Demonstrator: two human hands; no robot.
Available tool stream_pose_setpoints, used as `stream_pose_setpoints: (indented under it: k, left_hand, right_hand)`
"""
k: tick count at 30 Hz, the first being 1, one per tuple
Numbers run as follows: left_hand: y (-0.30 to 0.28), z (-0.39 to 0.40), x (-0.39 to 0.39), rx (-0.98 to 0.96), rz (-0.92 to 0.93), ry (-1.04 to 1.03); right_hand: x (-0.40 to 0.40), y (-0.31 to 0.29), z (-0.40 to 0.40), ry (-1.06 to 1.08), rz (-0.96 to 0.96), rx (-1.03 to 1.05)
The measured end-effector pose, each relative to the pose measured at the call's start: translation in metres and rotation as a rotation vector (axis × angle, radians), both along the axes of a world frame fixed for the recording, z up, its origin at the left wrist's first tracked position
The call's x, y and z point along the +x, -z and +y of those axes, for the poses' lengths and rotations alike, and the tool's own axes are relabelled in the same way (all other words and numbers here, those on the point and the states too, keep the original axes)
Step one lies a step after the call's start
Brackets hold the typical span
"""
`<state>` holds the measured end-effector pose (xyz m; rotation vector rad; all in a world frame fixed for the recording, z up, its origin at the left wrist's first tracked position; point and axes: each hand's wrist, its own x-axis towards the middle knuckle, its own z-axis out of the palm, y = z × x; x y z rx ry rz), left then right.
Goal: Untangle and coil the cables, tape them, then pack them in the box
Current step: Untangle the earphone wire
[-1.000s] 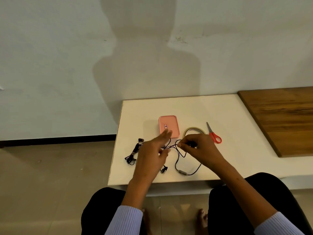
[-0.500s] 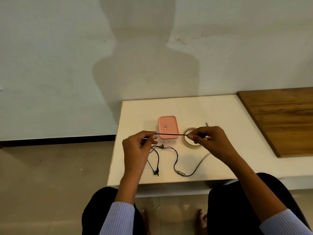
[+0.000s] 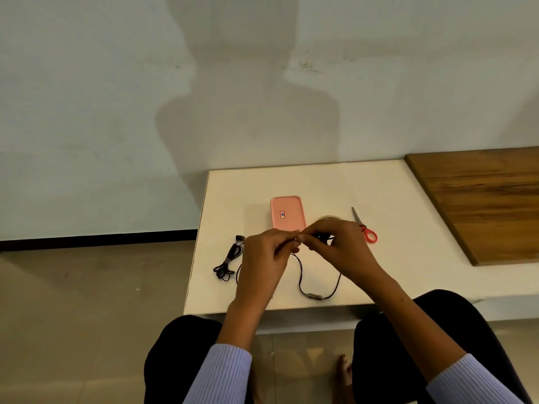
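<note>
My left hand (image 3: pixel 267 258) and my right hand (image 3: pixel 338 247) meet fingertip to fingertip over the white table (image 3: pixel 393 199), both pinching a thin black earphone cable (image 3: pixel 303 282). Its loose loop with an inline remote lies on the table below my hands. A second black cable (image 3: pixel 229 260) lies bundled at the left edge of the table. The pink box (image 3: pixel 287 212) sits shut just behind my hands. A tape roll (image 3: pixel 331 218) is mostly hidden behind my right hand.
Red-handled scissors (image 3: pixel 364 228) lie to the right of my right hand. A brown wooden board (image 3: pixel 490 199) covers the table's right side. The wall stands behind, and the floor drops away to the left of the table's edge.
My hands had stretched a length of cable apart; now they have come together at the middle, the cable gathered between the fingertips.
</note>
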<state>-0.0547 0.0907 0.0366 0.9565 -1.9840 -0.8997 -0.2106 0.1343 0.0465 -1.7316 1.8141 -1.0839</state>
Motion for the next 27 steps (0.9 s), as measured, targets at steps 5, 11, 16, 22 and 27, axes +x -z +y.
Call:
stream_pose_setpoints:
  k: [5, 11, 16, 22, 27]
  left_hand:
    - [0.001, -0.015, 0.014, 0.109, 0.115, -0.157]
    - [0.001, -0.023, 0.026, 0.276, 0.216, -0.256]
    - [0.005, -0.015, 0.015, 0.182, 0.011, -0.12]
    - [0.003, 0.0, -0.009, 0.0, 0.015, 0.044]
    - [0.001, -0.011, -0.001, -0.111, -0.001, -0.043]
  right_hand:
    - [-0.016, -0.004, 0.001, 0.03, -0.091, 0.053]
    - [-0.041, -0.004, 0.007, 0.15, -0.084, 0.029]
    - [-0.029, 0.001, 0.007, 0.231, -0.055, -0.047]
    - [-0.001, 0.003, 0.0, 0.067, 0.069, -0.073]
    - [-0.008, -0.002, -0.001, 0.053, -0.043, -0.006]
